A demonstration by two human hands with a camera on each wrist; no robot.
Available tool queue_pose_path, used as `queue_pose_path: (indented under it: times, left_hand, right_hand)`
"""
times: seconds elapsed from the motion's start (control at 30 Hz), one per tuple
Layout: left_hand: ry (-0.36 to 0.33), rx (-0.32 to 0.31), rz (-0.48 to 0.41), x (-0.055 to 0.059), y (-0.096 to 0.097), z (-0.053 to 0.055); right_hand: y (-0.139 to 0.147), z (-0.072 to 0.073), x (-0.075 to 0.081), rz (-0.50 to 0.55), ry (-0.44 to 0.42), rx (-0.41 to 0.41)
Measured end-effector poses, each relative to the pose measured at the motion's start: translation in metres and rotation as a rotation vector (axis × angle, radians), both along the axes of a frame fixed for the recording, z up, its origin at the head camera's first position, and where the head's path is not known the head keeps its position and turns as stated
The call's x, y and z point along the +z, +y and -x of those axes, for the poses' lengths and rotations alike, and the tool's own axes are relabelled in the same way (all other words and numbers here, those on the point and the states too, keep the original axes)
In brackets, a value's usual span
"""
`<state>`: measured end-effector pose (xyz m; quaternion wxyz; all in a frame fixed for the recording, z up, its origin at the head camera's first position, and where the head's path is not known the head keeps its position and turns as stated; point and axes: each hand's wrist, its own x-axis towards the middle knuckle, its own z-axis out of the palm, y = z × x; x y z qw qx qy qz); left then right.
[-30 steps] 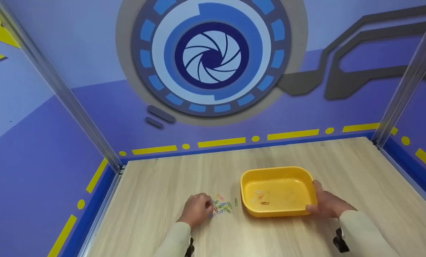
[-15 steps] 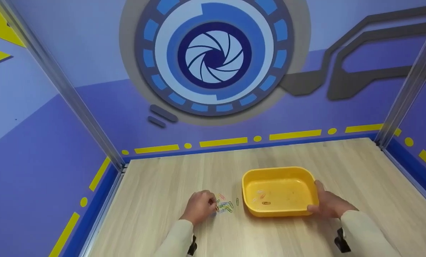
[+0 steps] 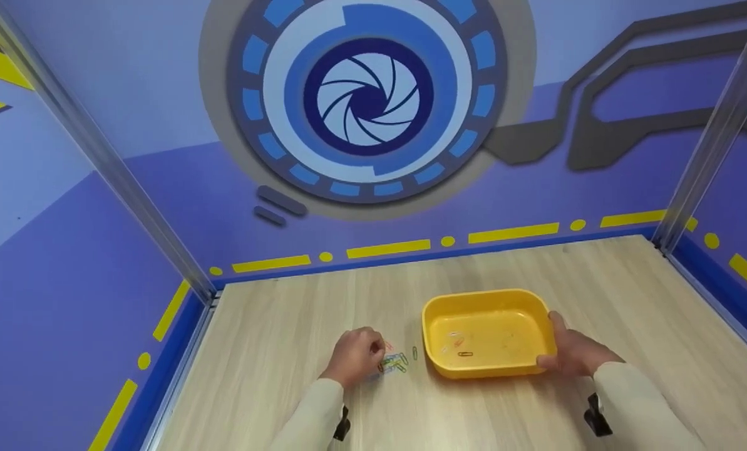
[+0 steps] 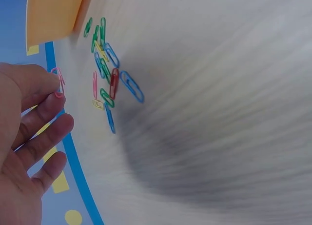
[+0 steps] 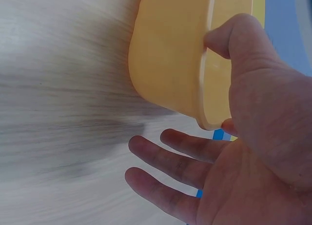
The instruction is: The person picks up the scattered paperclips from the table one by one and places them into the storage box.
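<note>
In the left wrist view my left hand (image 4: 36, 122) pinches a pink paper clip (image 4: 61, 83) between thumb and forefinger, the other fingers loosely bent. Below it several coloured paper clips lie loose on the table, among them a red paper clip (image 4: 114, 83) and a blue paper clip (image 4: 131, 86). In the head view the left hand (image 3: 353, 357) hovers at the left of this pile. My right hand (image 3: 576, 354) grips the right end of a yellow plastic tub (image 3: 492, 372), thumb on the rim; the lower fingers stand free of it in the right wrist view.
A few paper clips lie inside the tub, one of them a dark red paper clip (image 3: 465, 354). One green paper clip (image 3: 414, 353) lies between pile and tub. The wooden table (image 3: 323, 294) ends at a printed blue wall (image 3: 179, 181), with metal posts at both back corners.
My left hand has risen slightly and shifted a little forward and right beside the pile. The right hand and the tub stay where they were.
</note>
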<state>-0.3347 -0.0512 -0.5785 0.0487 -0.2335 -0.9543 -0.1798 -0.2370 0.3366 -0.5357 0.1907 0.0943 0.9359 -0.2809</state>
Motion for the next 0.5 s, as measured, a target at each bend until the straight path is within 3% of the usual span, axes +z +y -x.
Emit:
queue_pose_path:
  times: [0.5]
  left_hand:
    - [-0.063, 0.006, -0.001, 0.014, 0.013, 0.002]
  right_hand:
    - [-0.001, 0.001, -0.002, -0.001, -0.004, -0.031]
